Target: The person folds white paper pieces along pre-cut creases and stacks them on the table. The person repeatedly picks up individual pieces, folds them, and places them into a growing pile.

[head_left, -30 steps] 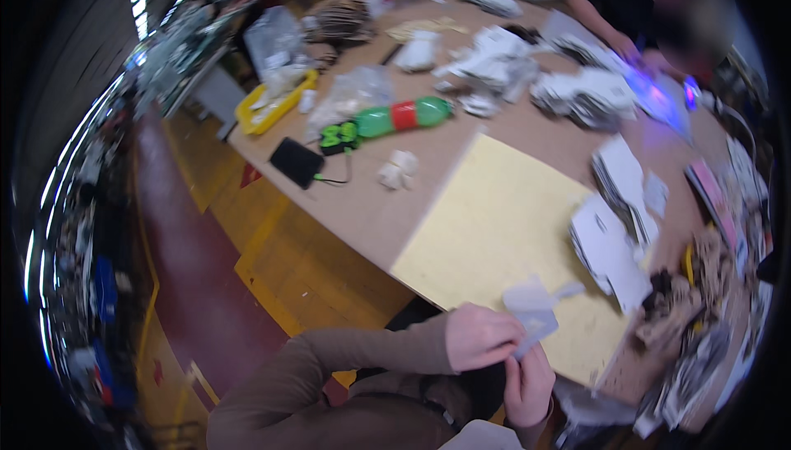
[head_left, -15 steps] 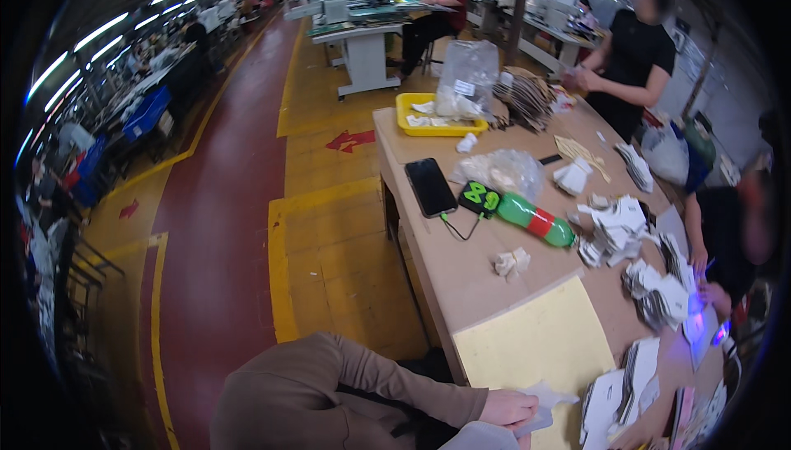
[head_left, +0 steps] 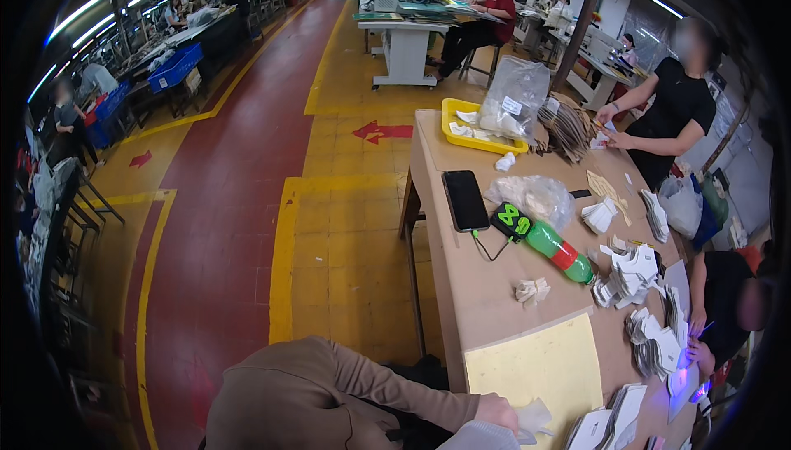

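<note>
My left arm, in a brown sleeve, reaches from the lower edge to the table's near corner. My left hand [head_left: 498, 411] is closed on a thin pale grey cut piece [head_left: 535, 417], which sticks out to its right over a pale yellow sheet [head_left: 544, 359]. Most of its fingers are hidden. A light grey form [head_left: 480, 437] crosses the lower edge just below; what it is I cannot make out. My right hand does not show. Beside the sheet on the right lie stacked white cut pieces [head_left: 616, 419].
On the brown-covered table [head_left: 470, 285] lie a phone [head_left: 465, 200] cabled to a black box [head_left: 511, 221], a green bottle [head_left: 560, 252], a yellow tray [head_left: 474, 141] and a plastic bag [head_left: 531, 196]. Two people work at its right side. A red aisle [head_left: 231, 203] runs along the left.
The view has shifted, so the table and far room sit lower and mostly farther right. My left hand still holds the pale piece. A bit of skin below it no longer shows.
</note>
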The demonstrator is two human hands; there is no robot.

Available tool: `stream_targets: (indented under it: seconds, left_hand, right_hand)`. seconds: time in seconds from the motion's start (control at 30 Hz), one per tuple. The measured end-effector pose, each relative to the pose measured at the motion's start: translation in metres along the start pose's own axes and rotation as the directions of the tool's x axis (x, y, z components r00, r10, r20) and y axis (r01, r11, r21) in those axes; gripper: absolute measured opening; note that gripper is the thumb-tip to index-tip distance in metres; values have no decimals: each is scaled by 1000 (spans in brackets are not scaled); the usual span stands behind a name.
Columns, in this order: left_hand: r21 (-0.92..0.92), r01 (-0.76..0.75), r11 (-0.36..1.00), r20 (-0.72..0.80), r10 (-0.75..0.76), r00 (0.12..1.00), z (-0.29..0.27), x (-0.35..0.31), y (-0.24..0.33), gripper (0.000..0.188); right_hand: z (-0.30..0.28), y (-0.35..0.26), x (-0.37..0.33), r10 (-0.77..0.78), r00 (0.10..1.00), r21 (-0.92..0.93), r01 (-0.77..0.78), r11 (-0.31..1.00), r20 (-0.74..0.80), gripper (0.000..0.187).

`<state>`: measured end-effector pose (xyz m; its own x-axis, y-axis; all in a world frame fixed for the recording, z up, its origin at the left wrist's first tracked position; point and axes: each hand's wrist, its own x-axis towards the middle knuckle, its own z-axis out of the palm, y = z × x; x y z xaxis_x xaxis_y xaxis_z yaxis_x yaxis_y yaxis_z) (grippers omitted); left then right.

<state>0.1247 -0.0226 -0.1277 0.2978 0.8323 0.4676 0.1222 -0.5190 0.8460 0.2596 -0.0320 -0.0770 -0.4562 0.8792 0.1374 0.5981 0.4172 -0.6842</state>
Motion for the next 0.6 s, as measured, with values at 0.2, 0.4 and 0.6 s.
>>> stream_targets:
  seconds: [0.2,0.4,0.6]
  left_hand:
    - [64,14,998,-15,-13,1000,1,-8,8,15]
    - [131,24,991,-30,-20,999,7,-11,9,15]
    - [184,42,982,-53,-33,998,4,-17,16,16]
  right_hand:
    - [3,-2,5,-22,1000,-10,23,1000,14,23]
    - [5,-3,6,-46,999,-12,46,999,28,22]
    - [3,-4,0,-52,998,-14,53,999,33,22]
